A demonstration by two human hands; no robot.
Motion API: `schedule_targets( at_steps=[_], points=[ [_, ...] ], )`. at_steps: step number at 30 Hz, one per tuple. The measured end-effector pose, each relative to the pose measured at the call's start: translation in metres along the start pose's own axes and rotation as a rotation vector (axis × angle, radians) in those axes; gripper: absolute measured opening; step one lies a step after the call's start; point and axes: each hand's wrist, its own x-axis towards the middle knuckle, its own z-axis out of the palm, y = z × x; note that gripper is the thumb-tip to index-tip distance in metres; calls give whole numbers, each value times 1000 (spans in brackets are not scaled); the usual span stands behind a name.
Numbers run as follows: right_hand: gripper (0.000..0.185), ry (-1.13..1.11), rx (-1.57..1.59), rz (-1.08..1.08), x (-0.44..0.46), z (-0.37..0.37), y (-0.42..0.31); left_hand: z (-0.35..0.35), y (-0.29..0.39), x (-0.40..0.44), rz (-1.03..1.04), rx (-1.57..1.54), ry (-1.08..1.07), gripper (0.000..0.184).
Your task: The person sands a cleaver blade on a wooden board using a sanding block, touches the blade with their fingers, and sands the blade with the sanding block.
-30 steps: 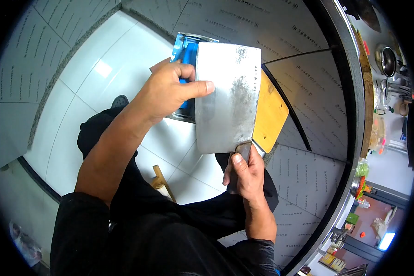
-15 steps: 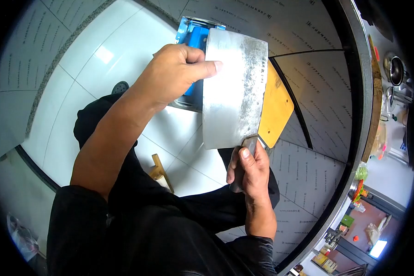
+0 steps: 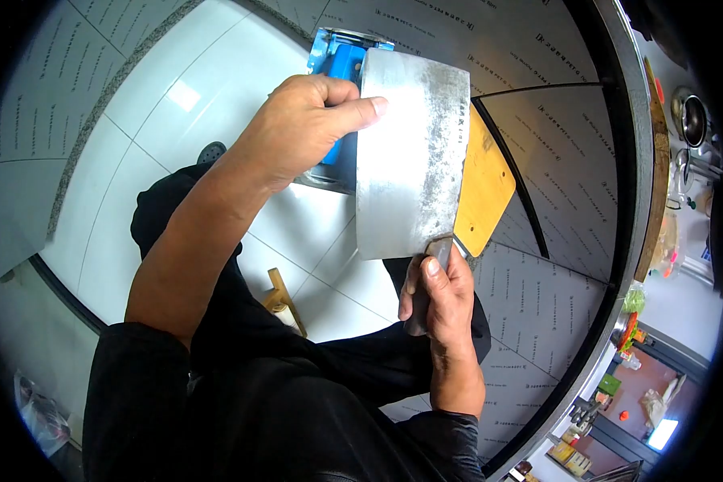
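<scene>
A wide cleaver (image 3: 414,153) with a dark-stained steel blade hangs upright before me, its handle at the bottom. My right hand (image 3: 442,293) is wrapped round the handle. At the blade's left edge my left hand (image 3: 317,120) pinches it, thumb on the near face and fingers hidden behind. Behind the blade and my left hand is a blue object (image 3: 343,64) in a metal frame, partly covered. A yellow board (image 3: 486,189) shows beyond the blade's right edge.
A wooden piece (image 3: 283,301) is on the white tiled floor (image 3: 209,88) between my legs. To the right, a long counter edge (image 3: 639,161) curves past, with a metal pan (image 3: 689,116) and other kitchen items beyond. A plastic bag (image 3: 40,414) lies at the lower left.
Compared with one second ago, the cleaver and both hands are slightly higher and further right in view. The blade has changed tilt a little. Both hands keep their hold.
</scene>
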Motion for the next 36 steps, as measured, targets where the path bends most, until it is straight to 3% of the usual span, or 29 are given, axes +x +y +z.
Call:
schedule_targets(
  at_steps=[10,12,36],
  points=[
    [39,-16,54,81,2,2,-1,2,2,-1,3,10,78,38],
    [41,-17,40,81,3,2,-1,1,4,-2,-22,39,63,30],
    [35,23,77,62,3,3,-1,-1,11,-2,-14,46,132,31]
  ],
)
